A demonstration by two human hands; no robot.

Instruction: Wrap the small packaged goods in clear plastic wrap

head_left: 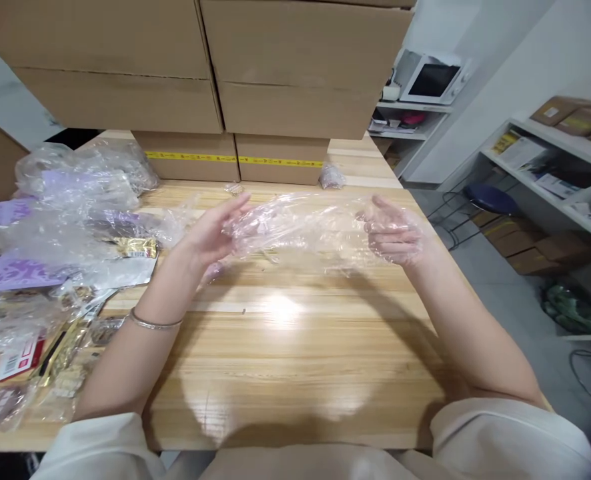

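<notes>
Closest to me are my two pale sleeves at the bottom edge, and ahead of them the bare wooden tabletop [285, 360] with a bright patch of glare on it. My forearms reach forward over that wood, the left one wearing a thin silver bangle [154, 323] at the wrist.

Both hands are raised above the tabletop with a clear plastic bag [300, 230] stretched between them. My left hand [215, 230] is mostly open, palm turned inward, fingers extended and lightly curled onto the bag's left end. My right hand [393, 233] sits at the bag's right end with the film draped over it; the fingers are half curled, and I cannot tell for certain how firmly they pinch it through the plastic. The bag itself is crumpled and transparent, hanging across the middle of the tabletop, just in front of the cartons.

To my left lies a heap of loose plastic wrap [75, 193] mixed with purple printed cards [18, 273], a small gold packet [138, 248] and a red-and-white label [18, 357] near the tabletop's front corner. At the far side, two low cartons with yellow tape [235, 159] stand touching each other, and larger cardboard boxes [200, 60] are stacked above them. A small crumpled bit of plastic [331, 177] rests just beside the right carton. Off to the right, white shelving [550, 173] holds boxes and papers, with a dark blue stool [490, 198] near it on the floor.
</notes>
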